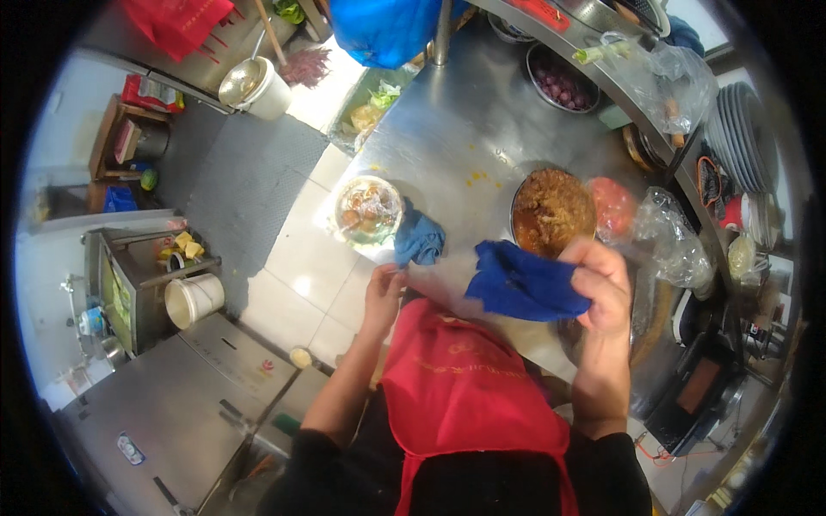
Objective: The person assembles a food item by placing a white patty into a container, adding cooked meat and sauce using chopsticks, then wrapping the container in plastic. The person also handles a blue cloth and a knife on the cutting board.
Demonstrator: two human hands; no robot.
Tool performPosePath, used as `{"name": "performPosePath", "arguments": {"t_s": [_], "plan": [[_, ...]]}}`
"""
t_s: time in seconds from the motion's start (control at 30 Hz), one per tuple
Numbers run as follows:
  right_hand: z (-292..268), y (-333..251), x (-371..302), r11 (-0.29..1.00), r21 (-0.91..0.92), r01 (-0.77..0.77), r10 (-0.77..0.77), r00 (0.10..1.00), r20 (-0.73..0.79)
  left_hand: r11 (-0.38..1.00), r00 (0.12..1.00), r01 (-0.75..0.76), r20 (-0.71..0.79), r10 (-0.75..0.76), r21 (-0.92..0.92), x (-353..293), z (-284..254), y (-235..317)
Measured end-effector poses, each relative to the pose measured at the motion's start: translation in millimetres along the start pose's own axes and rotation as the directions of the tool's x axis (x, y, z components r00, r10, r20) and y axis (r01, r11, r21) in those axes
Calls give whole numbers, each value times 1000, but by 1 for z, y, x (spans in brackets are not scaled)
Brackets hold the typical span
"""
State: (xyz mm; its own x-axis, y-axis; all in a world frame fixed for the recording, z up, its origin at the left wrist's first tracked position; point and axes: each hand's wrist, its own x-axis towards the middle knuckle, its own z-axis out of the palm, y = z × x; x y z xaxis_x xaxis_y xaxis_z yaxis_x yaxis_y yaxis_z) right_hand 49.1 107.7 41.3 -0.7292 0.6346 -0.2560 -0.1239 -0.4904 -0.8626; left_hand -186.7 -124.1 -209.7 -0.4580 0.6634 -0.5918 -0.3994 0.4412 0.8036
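My right hand [600, 284] is closed on a dark blue cloth [529, 279], which hangs out to the left over the steel counter. Just beyond it stands a round pot [551, 215] of reddish-brown, oily food. My left hand [385, 297] is at the counter's near left edge with its fingers curled together; whether something is in them is too small to tell. Close to those fingertips lies a crumpled teal cloth [420, 236]. It rests against a white tub [368, 211] with scraps and shiny wrapping inside.
A bowl of dark purple pieces [564, 79] sits farther back on the steel counter [456, 112]. Clear plastic bags [675, 236] and stacked plates [740, 138] are on the right. Left of me are tiled floor, a steel cabinet [185, 404] and a white bucket [194, 301].
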Motion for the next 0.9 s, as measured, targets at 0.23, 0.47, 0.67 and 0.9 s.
{"name": "performPosePath", "arguments": {"t_s": [0.23,0.47,0.67,0.9], "plan": [[-23,-30,90,892,-395,219,-275,957,-90,996,998,49,-46,-52,-73,3,-5,-2],[-56,42,148,-53,-980,-191,-298,940,-167,997,955,35,-293,-53,-66,18,-40,0],[-10,177,161,-90,-989,-114,251,959,-134,972,951,-26,-305,-49,-235,40,-52,25],[-33,197,209,-457,-886,81,115,993,32,954,967,-67,-255,-10,-291,56,-52,31]]}}
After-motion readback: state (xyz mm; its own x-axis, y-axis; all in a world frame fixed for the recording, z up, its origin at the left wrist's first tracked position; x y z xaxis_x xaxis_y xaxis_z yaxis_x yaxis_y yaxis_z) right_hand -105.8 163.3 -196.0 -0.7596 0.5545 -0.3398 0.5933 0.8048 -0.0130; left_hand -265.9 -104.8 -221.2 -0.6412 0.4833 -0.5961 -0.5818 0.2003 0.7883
